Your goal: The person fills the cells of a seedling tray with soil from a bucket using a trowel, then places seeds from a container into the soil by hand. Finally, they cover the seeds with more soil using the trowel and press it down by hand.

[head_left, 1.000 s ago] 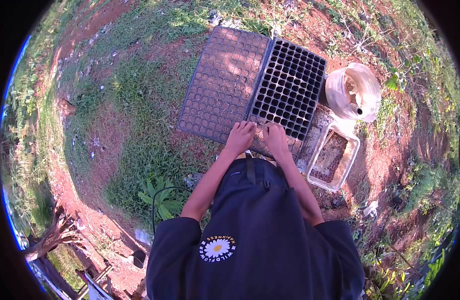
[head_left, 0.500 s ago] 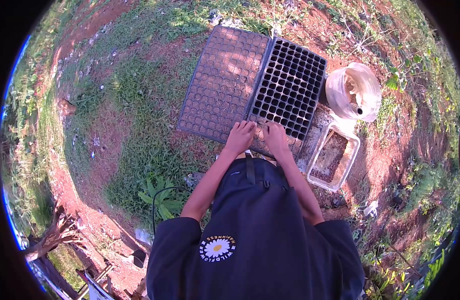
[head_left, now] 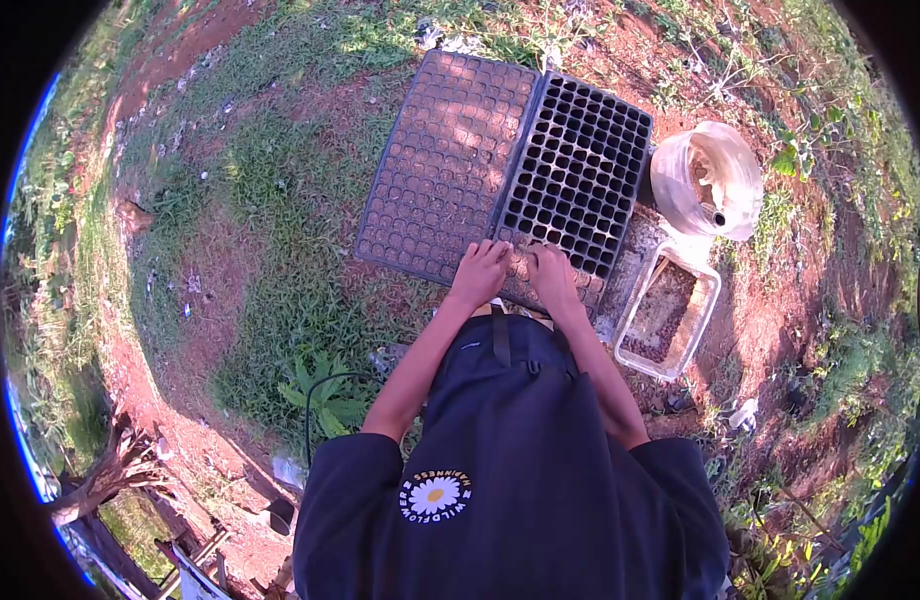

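A black seedling tray [head_left: 580, 165] lies before me, its nearest rows filled with brown soil and its other cells hollow. My left hand [head_left: 482, 272] rests over the near left corner, back up, its fingers bent downward and slightly apart. Just right of it, my right hand [head_left: 554, 276] is closed over the near soil-filled cells, with the fingertips pressed together. Whatever lies in its pinch is hidden or too small to make out. Along the left side sits a second seedling tray [head_left: 442, 165] with soil in its cells.
To the right stand a cut, whitish plastic container [head_left: 708, 182] and a rectangular tub [head_left: 670, 312] with dark, small pieces at its bottom. Grass [head_left: 270, 190] and reddish soil surround the trays. A dark cable [head_left: 315, 395] curves near a leafy plant [head_left: 325, 395] at left.
The right hand's fingers have shifted very slightly over the near cells. The left hand and both trays stay nearly where they were.
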Motion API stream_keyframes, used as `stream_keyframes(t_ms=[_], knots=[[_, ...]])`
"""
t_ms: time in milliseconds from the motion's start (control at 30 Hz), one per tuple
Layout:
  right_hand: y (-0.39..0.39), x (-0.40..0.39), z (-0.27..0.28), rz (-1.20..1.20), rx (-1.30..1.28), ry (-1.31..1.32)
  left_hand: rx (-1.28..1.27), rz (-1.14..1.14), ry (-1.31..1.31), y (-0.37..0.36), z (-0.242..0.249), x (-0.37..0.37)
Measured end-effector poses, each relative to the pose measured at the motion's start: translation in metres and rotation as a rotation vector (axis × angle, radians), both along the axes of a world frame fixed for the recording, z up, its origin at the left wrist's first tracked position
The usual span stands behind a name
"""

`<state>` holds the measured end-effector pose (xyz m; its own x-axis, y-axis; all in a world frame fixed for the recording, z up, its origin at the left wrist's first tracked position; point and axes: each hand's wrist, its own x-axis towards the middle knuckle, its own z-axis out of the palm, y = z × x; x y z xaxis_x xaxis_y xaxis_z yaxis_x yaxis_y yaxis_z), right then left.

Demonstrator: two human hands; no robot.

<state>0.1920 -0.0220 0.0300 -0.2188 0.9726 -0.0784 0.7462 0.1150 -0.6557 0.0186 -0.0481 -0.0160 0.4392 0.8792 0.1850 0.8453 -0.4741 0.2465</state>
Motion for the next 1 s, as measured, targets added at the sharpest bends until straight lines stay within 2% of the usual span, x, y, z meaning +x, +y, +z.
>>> stream_keyframes(t_ms=[600, 1000], knots=[[-0.0024, 0.0021, -0.0072, -0.007, 0.071, 0.066, -0.029, 0.002, 0.002, 0.0001, 0.0000, -0.0014], [-0.0040, 0.0000, -0.0006, -0.023, 0.028, 0.038, -0.021, 0.010, 0.005, -0.0017, -0.0026, -0.0015]])
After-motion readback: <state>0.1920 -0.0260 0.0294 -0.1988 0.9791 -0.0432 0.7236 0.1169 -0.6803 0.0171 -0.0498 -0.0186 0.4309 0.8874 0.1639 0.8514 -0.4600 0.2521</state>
